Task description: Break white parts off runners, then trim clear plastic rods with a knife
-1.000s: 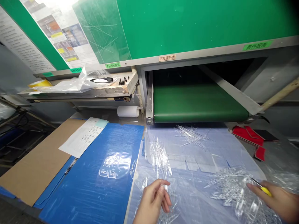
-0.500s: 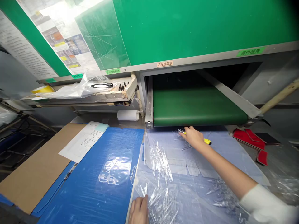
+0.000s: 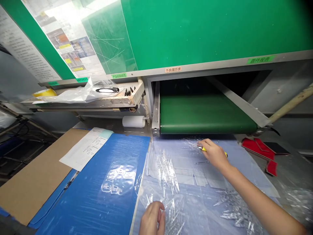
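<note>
My right hand (image 3: 215, 155) is closed around a slim tool with a yellow and black handle (image 3: 225, 154); its working end is hidden by my fingers. Just left of those fingertips lies a loose cluster of thin clear plastic pieces (image 3: 190, 143), below the conveyor's end. My left hand (image 3: 152, 218) is at the near edge, fingers curled beside a pile of clear pointed plastic pieces (image 3: 174, 215). What the curled fingers hold, if anything, is hidden. A neater bundle of clear pieces (image 3: 167, 171) lies between the hands, and another pile (image 3: 238, 209) sits under my right forearm.
A green conveyor belt (image 3: 205, 112) ends above the film-covered work surface (image 3: 202, 195). Left are blue sheets (image 3: 97, 205), brown cardboard (image 3: 41, 173) and a paper form (image 3: 85, 148). Red pieces (image 3: 258, 150) lie right. A shelf (image 3: 102, 102) and white roll (image 3: 133, 121) stand behind.
My right hand has drawn back from the conveyor's end, slightly right and toward me, still holding the tool. My left hand has moved a little right, with its fingers more curled.
</note>
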`<state>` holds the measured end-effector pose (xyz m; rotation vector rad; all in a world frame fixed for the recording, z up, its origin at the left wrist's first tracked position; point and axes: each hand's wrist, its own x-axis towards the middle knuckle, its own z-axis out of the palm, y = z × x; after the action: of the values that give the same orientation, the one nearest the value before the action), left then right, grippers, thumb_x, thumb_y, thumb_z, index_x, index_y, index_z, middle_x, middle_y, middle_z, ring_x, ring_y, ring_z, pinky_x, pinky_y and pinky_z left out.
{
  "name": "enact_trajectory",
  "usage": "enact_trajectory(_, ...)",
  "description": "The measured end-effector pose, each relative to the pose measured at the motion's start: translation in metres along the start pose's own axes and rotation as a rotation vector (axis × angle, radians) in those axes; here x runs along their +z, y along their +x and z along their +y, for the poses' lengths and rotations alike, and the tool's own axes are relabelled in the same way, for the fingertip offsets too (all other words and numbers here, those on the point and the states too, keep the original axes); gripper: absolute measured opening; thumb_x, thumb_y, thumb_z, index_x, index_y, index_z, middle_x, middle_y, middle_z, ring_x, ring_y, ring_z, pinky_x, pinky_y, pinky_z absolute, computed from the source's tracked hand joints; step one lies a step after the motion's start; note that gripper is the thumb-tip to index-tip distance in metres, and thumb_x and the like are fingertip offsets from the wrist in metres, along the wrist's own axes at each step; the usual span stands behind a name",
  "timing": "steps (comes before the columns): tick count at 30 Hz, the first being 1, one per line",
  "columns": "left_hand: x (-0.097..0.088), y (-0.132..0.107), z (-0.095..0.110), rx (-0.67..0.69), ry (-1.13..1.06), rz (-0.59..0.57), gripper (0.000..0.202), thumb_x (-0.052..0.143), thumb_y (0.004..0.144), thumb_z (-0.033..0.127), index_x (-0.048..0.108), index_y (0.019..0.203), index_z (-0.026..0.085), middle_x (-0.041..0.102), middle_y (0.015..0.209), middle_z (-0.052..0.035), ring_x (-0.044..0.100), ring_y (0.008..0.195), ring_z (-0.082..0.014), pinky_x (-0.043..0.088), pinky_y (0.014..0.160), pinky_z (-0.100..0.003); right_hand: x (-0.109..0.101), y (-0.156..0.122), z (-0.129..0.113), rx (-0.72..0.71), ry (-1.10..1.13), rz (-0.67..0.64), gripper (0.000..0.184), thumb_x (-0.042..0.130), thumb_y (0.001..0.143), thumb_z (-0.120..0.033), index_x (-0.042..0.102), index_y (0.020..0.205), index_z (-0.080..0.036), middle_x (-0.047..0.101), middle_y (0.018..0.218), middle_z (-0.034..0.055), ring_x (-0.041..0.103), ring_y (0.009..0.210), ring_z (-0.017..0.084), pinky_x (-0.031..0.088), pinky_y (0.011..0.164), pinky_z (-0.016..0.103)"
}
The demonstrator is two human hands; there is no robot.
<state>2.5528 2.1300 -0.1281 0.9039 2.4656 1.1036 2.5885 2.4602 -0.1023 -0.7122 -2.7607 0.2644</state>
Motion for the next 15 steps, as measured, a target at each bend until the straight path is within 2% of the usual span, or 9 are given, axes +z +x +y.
enact_trajectory(3, -0.006, 0.018, 0.035, -0.032, -0.077, -0.077, 0.015, 0.046, 0.084, 0.029, 0.057, 0.087, 0.019, 0.045, 0.057, 0.0027, 0.048, 0.058, -0.0172, 0.037, 0.057, -0.028, -0.008, -0.009, 0.004, -0.014, 0.104, 0.159, 0.02, 0.042, 0.09, -0.02, 0.06, 0.096, -0.016, 0.062, 0.101, 0.0075, 0.059, 0.092, 0.018, 0.047, 0.078, 0.03)
enact_trajectory(6, -0.012, 0.037, 0.069, 0.051, -0.195, -0.113, 0.02, 0.042, 0.087, 0.03, 0.058, 0.094, 0.02, 0.057, 0.086, -0.0059, 0.054, 0.081, -0.0196, 0.041, 0.072, -0.031, -0.017, -0.011, 0.002, 0.025, 0.199, 0.323, 0.023, 0.04, 0.089, -0.027, 0.061, 0.087, -0.018, 0.063, 0.093, 0.0075, 0.06, 0.088, 0.018, 0.046, 0.079, 0.027)
enact_trajectory(8, -0.016, 0.049, 0.082, 0.083, -0.232, -0.113, 0.021, 0.039, 0.088, 0.028, 0.057, 0.097, 0.02, 0.057, 0.1, -0.008, 0.053, 0.093, -0.0199, 0.042, 0.079, -0.031, -0.023, -0.011, 0.0, 0.1, 0.242, 0.443, 0.025, 0.039, 0.089, -0.031, 0.06, 0.085, -0.017, 0.063, 0.09, 0.0087, 0.06, 0.086, 0.019, 0.045, 0.078, 0.029)
enact_trajectory(11, -0.023, 0.064, 0.079, 0.06, 0.005, -0.137, 0.024, 0.032, 0.091, 0.024, 0.054, 0.1, 0.02, 0.058, 0.102, -0.0076, 0.055, 0.094, -0.0171, 0.042, 0.079, -0.026, -0.033, -0.009, 0.0, 0.185, 0.305, 0.535, 0.026, 0.041, 0.087, -0.034, 0.06, 0.081, -0.018, 0.063, 0.086, 0.0083, 0.06, 0.082, 0.021, 0.044, 0.075, 0.03)
enact_trajectory(13, -0.03, 0.068, 0.061, -0.025, 0.248, -0.153, 0.028, 0.028, 0.091, 0.02, 0.055, 0.096, 0.017, 0.06, 0.095, -0.0086, 0.058, 0.087, -0.0177, 0.042, 0.073, -0.027, -0.035, -0.008, 0.002, 0.217, 0.361, 0.536, 0.023, 0.045, 0.084, -0.036, 0.061, 0.077, -0.02, 0.064, 0.083, 0.0062, 0.06, 0.08, 0.02, 0.044, 0.073, 0.03)
enact_trajectory(15, -0.037, 0.067, 0.037, -0.13, 0.377, -0.158, 0.03, 0.027, 0.089, 0.017, 0.057, 0.088, 0.014, 0.063, 0.086, -0.0121, 0.06, 0.08, -0.0224, 0.041, 0.068, -0.031, -0.035, -0.008, 0.005, 0.277, 0.426, 0.544, 0.024, 0.047, 0.082, -0.038, 0.061, 0.076, -0.02, 0.064, 0.081, 0.0055, 0.06, 0.076, 0.021, 0.044, 0.071, 0.03)
